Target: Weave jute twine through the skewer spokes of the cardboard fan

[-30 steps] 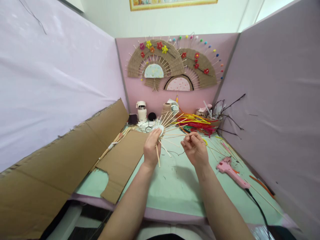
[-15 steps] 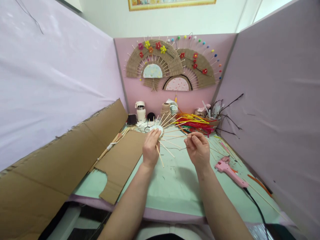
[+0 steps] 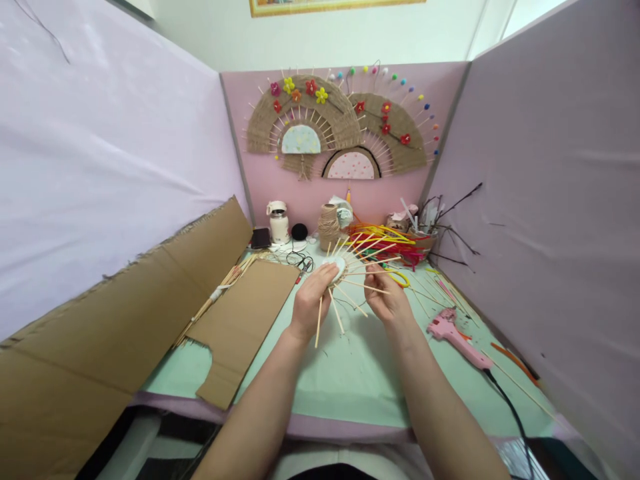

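My left hand [image 3: 314, 301] is closed around a small fan frame [image 3: 338, 268], its thumb and fingers pressing on the pale round centre. Thin wooden sticks [image 3: 353, 301] spread out from that centre like rays, upward, to the right and downward. My right hand [image 3: 383, 293] is among the stick ends on the right side, its fingers pinched together on a thin twine [image 3: 353, 264] that is hard to make out there. Part of the fan's centre is hidden behind my left fingers.
Cardboard pieces [image 3: 250, 313] lie on the left. A pink glue gun [image 3: 457, 339] with a black cord rests at right. Behind are a twine spool [image 3: 329, 223], coloured pipe cleaners [image 3: 387, 243], a white bottle [image 3: 279, 222] and dark twigs [image 3: 453, 233]. Two decorated fans [image 3: 305, 110] hang at the back.
The fan frame has shifted right and tilted in my left hand. My right hand has moved slightly left, from beyond the stick tips to among them.
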`<control>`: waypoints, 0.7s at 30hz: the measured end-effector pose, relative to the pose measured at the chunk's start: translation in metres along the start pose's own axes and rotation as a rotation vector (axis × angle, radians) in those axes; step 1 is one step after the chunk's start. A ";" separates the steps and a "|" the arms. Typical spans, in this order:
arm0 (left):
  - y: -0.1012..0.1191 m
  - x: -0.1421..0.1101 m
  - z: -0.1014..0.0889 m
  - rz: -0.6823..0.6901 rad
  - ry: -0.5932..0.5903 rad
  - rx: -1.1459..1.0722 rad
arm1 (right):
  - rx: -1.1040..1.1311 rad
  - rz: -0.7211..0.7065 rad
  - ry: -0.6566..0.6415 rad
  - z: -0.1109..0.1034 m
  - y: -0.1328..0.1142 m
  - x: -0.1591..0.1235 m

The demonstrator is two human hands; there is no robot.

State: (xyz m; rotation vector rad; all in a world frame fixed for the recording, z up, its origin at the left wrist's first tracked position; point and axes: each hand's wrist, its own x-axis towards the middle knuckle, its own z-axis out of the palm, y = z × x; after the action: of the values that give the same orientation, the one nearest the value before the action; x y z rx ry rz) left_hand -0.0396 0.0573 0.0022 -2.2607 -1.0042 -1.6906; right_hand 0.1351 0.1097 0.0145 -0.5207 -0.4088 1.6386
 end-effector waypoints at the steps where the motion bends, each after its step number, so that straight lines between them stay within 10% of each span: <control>1: 0.003 0.001 0.001 0.011 -0.012 -0.026 | 0.016 -0.007 0.009 -0.002 0.000 0.003; 21: 0.009 -0.004 0.013 -0.399 0.396 -0.460 | -0.062 0.028 0.028 0.007 0.006 -0.010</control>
State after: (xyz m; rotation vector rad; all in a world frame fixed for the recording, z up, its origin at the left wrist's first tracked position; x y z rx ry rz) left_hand -0.0244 0.0549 -0.0038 -1.8952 -1.1074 -2.6433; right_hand 0.1271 0.0988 0.0181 -0.5982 -0.4344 1.6474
